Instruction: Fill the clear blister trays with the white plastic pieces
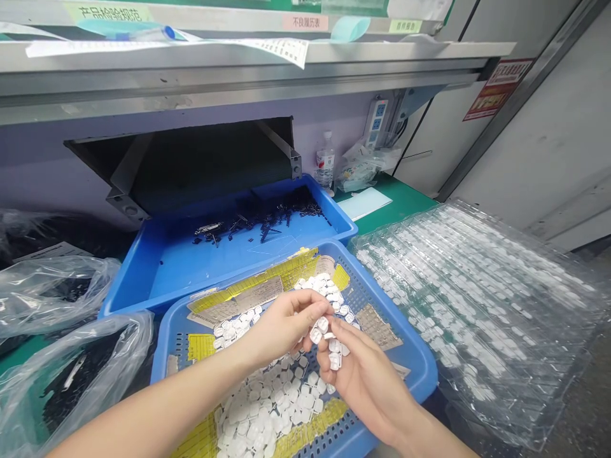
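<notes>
Over a blue perforated basket (pixel 405 356), my left hand (pixel 298 315) and my right hand (pixel 353 366) meet, fingertips close together. Small white plastic parts (pixel 319 330) with rounded square shapes are pinched at the left fingertips. More white plastic parts (pixel 335 355) lie within the curled fingers of my right hand. Below, a heap of the same white parts (pixel 267 407) covers much of the basket's bottom. Yellow tape and paper labels line its sides. My fingers partly hide the pieces they hold.
Behind the basket, a blue tray (pixel 176 267) contains small black parts. A clear plastic tray (pixel 477 305) with rows of white pieces lies at right. Plastic bags (pixel 109 362) are at left. A water bottle (pixel 325 160) stands at the back, under a metal shelf (pixel 214 83).
</notes>
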A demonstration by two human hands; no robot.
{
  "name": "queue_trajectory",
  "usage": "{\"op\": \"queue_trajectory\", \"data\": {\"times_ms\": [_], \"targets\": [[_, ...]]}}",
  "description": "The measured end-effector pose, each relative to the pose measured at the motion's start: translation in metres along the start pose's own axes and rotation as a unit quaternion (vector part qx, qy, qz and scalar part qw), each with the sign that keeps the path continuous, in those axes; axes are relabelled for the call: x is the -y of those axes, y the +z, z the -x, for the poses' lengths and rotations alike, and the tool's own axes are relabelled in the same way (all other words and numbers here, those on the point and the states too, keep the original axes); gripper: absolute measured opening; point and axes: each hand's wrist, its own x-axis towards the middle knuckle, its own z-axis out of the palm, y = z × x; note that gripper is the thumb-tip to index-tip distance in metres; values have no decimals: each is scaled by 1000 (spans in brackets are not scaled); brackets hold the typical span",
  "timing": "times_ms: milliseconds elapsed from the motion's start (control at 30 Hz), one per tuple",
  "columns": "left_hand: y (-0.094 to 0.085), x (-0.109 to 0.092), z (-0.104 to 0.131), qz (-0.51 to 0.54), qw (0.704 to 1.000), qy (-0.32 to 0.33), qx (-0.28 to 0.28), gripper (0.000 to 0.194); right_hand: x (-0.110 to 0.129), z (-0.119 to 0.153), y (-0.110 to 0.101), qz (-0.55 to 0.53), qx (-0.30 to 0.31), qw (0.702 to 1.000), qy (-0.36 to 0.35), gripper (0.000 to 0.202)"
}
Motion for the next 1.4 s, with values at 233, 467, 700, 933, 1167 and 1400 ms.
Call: {"op": "queue_trajectory", "data": {"times_ms": [233,467,700,933,1167,1400], "targets": [[5,-1,10,-252,941,212,-73,15,1,-2,0,-19,19,999,25,16],[2,-8,10,-11,994,86,-63,16,1,-1,0,-32,17,996,79,21],[0,-10,2,170,985,6,14,18,1,0,-3,23,-37,999,-2,17],[9,3,3,150,986,-8,73,30,0,0,4,166,8,986,-13,22],[7,3,8,104,992,3,68,37,0,-1,3,246,16,968,-43,27],[0,5,2,167,978,-78,100,49,-2,1,2,227,7,973,-45,22]]}}
